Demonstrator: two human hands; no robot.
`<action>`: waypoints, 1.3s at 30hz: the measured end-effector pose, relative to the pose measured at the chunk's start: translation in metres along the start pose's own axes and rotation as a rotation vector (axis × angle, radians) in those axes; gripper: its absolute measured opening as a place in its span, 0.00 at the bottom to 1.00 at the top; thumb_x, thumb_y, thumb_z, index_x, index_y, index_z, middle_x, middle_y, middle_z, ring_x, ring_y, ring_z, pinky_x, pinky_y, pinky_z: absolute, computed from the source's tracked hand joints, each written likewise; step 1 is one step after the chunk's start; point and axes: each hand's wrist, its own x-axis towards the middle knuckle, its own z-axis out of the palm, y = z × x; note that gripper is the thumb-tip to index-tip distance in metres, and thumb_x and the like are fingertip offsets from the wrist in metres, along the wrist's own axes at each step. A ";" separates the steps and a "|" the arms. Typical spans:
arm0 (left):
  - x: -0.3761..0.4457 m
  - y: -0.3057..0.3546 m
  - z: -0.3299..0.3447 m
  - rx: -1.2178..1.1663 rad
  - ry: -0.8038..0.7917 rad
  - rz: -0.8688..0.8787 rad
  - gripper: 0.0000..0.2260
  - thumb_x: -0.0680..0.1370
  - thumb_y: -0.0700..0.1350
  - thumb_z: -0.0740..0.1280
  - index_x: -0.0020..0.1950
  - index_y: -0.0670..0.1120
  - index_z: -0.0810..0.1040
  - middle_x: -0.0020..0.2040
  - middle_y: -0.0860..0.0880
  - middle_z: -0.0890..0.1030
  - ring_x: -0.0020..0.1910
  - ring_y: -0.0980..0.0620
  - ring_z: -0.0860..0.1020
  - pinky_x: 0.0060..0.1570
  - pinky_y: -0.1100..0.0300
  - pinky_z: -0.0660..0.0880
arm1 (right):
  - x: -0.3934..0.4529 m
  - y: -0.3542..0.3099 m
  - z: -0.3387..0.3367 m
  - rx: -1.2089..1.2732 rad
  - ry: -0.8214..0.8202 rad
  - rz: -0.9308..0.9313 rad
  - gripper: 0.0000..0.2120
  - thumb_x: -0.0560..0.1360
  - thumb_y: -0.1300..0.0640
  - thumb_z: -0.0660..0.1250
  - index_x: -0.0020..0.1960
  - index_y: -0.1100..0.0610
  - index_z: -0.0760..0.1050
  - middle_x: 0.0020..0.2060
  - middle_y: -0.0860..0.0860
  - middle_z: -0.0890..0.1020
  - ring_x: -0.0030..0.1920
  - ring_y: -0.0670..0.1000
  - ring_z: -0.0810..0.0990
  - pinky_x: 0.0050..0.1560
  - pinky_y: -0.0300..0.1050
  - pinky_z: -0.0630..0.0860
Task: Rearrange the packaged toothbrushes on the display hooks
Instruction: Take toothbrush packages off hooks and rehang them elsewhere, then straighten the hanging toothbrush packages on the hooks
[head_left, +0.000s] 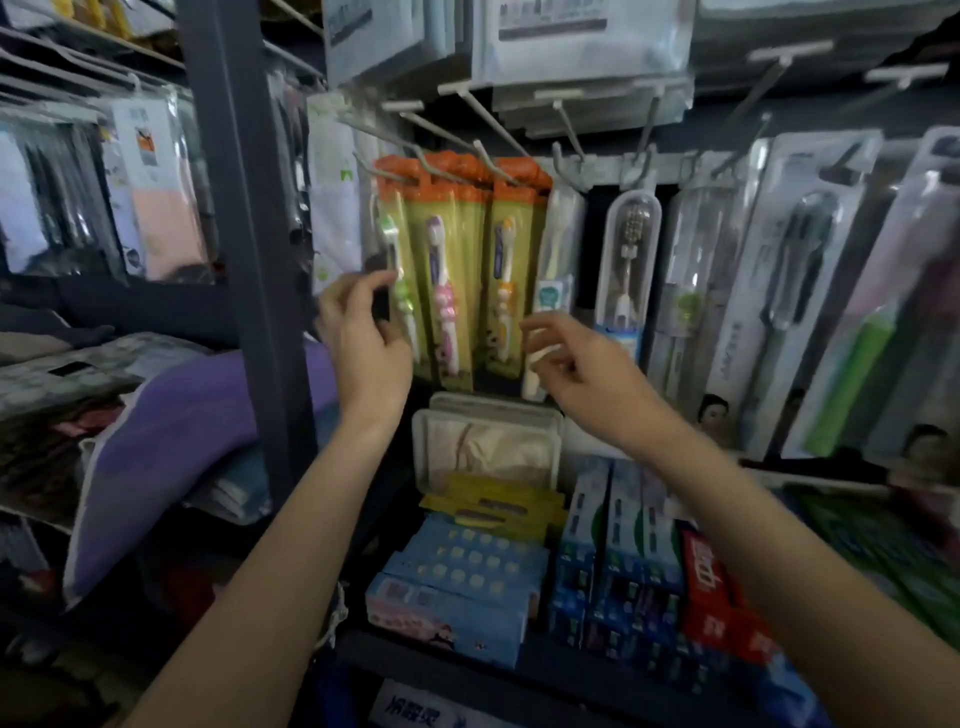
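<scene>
Three orange-topped yellow toothbrush packs hang side by side on white wire hooks (467, 150): a green brush pack (397, 249), a pink brush pack (447, 291) and an orange brush pack (506, 280). My left hand (363, 332) grips the left edge of the green brush pack with thumb and curled fingers. Right of the orange pack hangs a clear pack with a white toothbrush (553, 270). My right hand (576, 364) pinches its lower end. Further right hang a clear-cased brush (626, 260) and larger blister packs (789, 291).
A dark metal upright (244, 208) stands just left of the hooks. Boxed toothpaste (623, 561) and blue boxes (467, 582) fill the shelf below my arms. A purple cushion (171, 457) and folded textiles lie at the left. Bags hang overhead.
</scene>
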 end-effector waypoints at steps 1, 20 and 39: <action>-0.015 0.004 0.004 -0.018 -0.007 0.027 0.21 0.71 0.26 0.56 0.58 0.44 0.75 0.59 0.48 0.65 0.62 0.48 0.67 0.62 0.59 0.67 | -0.015 0.012 -0.008 -0.028 -0.007 0.027 0.16 0.77 0.66 0.60 0.63 0.57 0.70 0.49 0.49 0.76 0.47 0.47 0.76 0.46 0.33 0.72; -0.152 0.017 0.096 -0.151 -0.662 0.046 0.12 0.75 0.30 0.62 0.51 0.46 0.75 0.52 0.52 0.70 0.50 0.58 0.72 0.48 0.73 0.67 | -0.115 0.124 -0.008 0.343 0.300 0.813 0.11 0.71 0.62 0.71 0.50 0.68 0.76 0.46 0.61 0.82 0.47 0.57 0.80 0.51 0.52 0.76; -0.213 0.081 0.072 -0.509 -0.807 -0.601 0.11 0.76 0.41 0.67 0.56 0.47 0.71 0.55 0.44 0.79 0.52 0.51 0.78 0.52 0.56 0.77 | -0.238 0.096 -0.075 0.288 -0.475 0.641 0.12 0.71 0.59 0.72 0.53 0.53 0.76 0.50 0.53 0.82 0.51 0.53 0.80 0.56 0.51 0.76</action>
